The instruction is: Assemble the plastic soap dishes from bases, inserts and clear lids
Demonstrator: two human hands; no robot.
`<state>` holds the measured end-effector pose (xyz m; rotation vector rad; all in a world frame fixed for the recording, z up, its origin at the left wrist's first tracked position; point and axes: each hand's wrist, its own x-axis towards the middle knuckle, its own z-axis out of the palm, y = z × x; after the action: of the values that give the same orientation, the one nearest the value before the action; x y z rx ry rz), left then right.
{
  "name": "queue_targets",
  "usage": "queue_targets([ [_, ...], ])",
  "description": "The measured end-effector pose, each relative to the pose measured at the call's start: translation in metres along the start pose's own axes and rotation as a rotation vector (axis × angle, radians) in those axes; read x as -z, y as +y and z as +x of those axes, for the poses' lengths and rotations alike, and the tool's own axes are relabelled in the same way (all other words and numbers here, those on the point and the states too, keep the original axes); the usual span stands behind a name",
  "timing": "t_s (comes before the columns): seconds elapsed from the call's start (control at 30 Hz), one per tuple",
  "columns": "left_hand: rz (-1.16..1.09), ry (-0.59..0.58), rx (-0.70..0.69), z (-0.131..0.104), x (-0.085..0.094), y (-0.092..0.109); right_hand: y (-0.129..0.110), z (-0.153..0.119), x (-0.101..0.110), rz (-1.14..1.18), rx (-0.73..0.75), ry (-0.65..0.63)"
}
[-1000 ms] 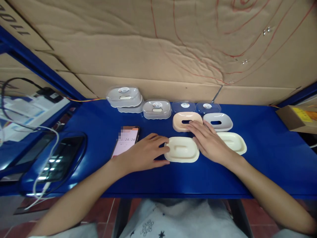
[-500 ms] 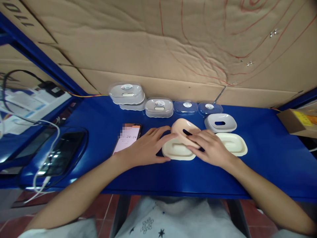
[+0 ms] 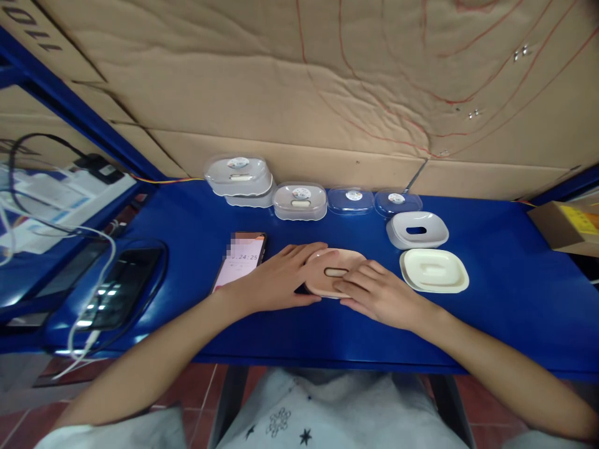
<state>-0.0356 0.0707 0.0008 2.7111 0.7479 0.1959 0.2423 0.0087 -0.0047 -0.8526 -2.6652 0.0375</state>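
Observation:
A pink oval tray with a slot (image 3: 322,272) lies over the cream base at the middle of the blue table; the base is mostly hidden beneath it. My left hand (image 3: 283,277) grips the tray's left end, thumb and fingers around its edge. On the right end, my right hand (image 3: 377,290) holds the same tray with bent fingers. Through the slot a cream strip shows. To the right sit another cream base (image 3: 435,272) and, behind it, a grey slotted tray (image 3: 433,231).
Lidded grey boxes (image 3: 300,202) and two clear lids (image 3: 350,202) stand along the cardboard wall. A lit phone (image 3: 238,265) lies left of my left hand. Cables and a dark phone (image 3: 119,287) are further left; a cardboard box (image 3: 556,227) is far right.
The pink tray has gone from tilted in my right hand to lying flat over the cream base. My right hand has moved down and slightly left; my left hand now touches the tray's edge.

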Motion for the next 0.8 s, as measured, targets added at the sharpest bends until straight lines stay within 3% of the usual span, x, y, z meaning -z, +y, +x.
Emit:
queue_targets([
  [0.33, -0.019, -0.021, -0.012, 0.0, 0.004, 0.0, 0.006, -0.003, 0.006, 0.139, -0.015, 0.037],
  [0.4, -0.015, -0.016, -0.021, 0.001, 0.005, 0.002, 0.015, -0.001, 0.009, 0.152, -0.093, 0.078],
  [0.5, -0.011, -0.019, -0.032, 0.002, 0.007, 0.004, 0.039, 0.005, 0.006, 0.053, -0.331, 0.122],
  [0.6, -0.007, -0.025, -0.017, 0.002, 0.009, 0.006, 0.065, 0.016, -0.005, -0.043, -0.509, 0.045],
  [0.7, -0.01, -0.027, -0.007, 0.001, 0.012, 0.006, 0.08, 0.026, -0.015, -0.063, -0.542, -0.038],
  [0.8, -0.035, -0.038, -0.019, -0.001, 0.016, 0.007, 0.081, 0.032, -0.017, -0.101, -0.503, 0.021],
])
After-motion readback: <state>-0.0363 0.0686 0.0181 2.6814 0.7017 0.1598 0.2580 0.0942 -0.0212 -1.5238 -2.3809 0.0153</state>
